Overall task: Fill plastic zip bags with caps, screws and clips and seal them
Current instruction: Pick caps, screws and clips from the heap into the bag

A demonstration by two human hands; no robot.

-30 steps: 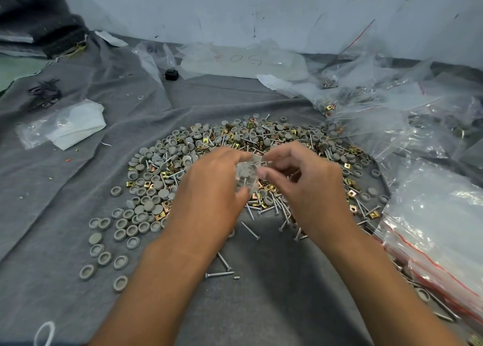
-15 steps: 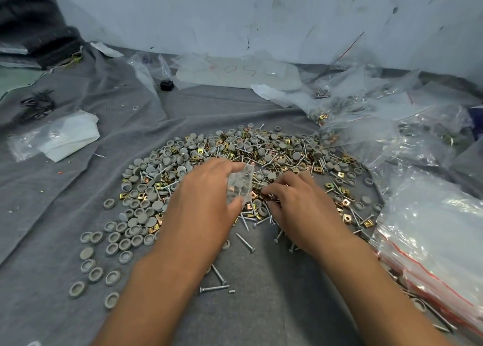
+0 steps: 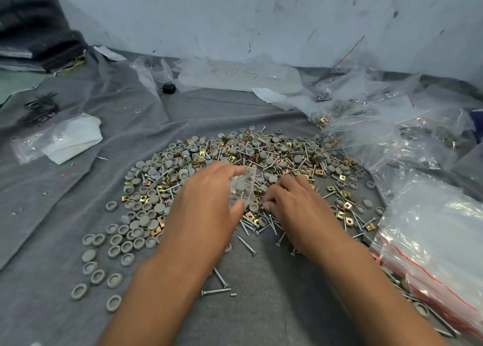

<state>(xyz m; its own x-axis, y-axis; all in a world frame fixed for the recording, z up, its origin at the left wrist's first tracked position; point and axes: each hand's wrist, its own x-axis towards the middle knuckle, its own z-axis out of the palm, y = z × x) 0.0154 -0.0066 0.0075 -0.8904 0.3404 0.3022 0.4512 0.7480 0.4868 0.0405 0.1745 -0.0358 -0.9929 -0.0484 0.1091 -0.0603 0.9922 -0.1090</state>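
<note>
Lowered since earlier, the right hand [image 3: 295, 209] is curled, pinching at screws [image 3: 264, 220]; a small zip bag [image 3: 241, 189] is gripped by the left hand [image 3: 206, 204].

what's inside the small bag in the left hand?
Grey caps show through the small clear bag pinched by the left hand; screws or clips inside cannot be told. Fingers cover its left edge.

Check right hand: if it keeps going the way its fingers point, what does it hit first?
The right hand points forward-left with fingertips already down in the screws. Straight on, it likely meets the small bag held by the left hand; depth between them is unclear.
</note>
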